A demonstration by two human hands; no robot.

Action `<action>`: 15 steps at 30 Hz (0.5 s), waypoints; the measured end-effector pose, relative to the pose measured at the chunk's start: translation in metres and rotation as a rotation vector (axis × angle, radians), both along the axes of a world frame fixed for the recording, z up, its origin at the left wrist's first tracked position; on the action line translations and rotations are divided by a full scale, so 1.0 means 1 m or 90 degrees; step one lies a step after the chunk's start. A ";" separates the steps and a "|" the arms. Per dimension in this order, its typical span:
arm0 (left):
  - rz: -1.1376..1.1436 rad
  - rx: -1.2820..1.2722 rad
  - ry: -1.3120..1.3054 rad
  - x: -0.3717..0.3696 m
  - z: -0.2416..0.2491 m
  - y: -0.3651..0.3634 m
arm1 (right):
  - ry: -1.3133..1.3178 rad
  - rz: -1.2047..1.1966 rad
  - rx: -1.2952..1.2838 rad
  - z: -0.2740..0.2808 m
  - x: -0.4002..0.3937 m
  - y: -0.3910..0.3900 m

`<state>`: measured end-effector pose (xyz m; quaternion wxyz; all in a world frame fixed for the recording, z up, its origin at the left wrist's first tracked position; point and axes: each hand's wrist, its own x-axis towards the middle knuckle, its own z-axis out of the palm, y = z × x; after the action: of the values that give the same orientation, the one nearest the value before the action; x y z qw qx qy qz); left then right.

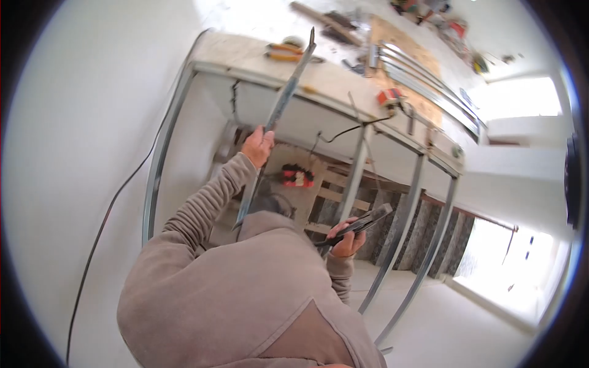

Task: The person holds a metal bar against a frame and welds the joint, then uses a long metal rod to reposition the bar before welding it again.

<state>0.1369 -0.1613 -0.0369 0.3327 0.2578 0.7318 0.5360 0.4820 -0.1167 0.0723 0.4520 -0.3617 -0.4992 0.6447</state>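
My left hand (257,146) is closed around a long, narrow metal profile (283,101). Its upper end reaches over the edge of a pale board top, and its lower end runs down beside my body. In my right hand (348,240) is a dark hand tool (368,222) with a grey, blunt head pointing up and right; its exact kind is unclear. Orange-handled pliers (285,53) lie on the board top (230,52), just left of the profile's upper end. Metal uprights (351,178) of the frame stand near my right hand.
More metal profiles (423,83) lie on a wooden board (399,37) at the back right. A red box (389,97) sits near the frame's top rail. Inside the frame lies a red and black item (298,176). A black cable (116,193) hangs along the left wall.
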 end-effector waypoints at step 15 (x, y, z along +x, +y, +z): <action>0.253 -0.138 0.059 -0.008 -0.050 -0.159 | -0.274 0.346 0.062 0.044 -0.120 0.024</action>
<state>0.1290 -0.3201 -0.0870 0.2121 0.0957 0.8362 0.4966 0.3624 -0.0929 0.1166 0.1648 -0.3211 -0.6914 0.6259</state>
